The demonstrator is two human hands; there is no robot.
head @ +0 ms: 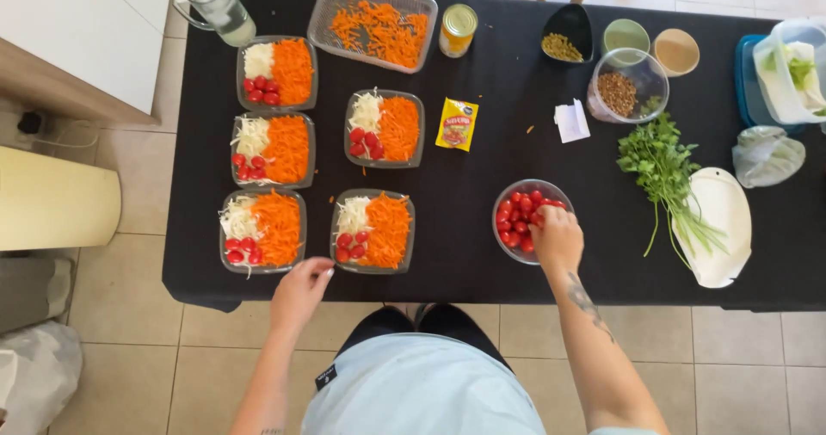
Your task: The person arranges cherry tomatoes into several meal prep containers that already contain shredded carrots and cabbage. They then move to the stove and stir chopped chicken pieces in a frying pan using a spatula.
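Five clear rectangular plastic trays, each filled with grated carrot, shredded white cabbage and cherry tomatoes, lie on the black tablecloth (465,177) to my left. My right hand (557,239) reaches into the round clear glass bowl of red cherry tomatoes (521,218) near the table's front edge; my fingers curl down among the tomatoes, but I cannot tell whether they have closed on one. My left hand (299,293) hangs at the near edge of the table, fingers loosely bent and holding nothing, fingertips just touching the near rim of the nearest filled tray (372,230) in the right-hand column. Left of that tray sits another near tray (261,229).

Farther back stands a large clear container of grated carrot (373,22), with a yellow-lidded tin (458,29) just right of it and a small yellow sachet (457,124) between the trays and the tomato bowl. To the right, a bunch of green parsley (667,177) lies partly on a white oval cutting board (721,228).
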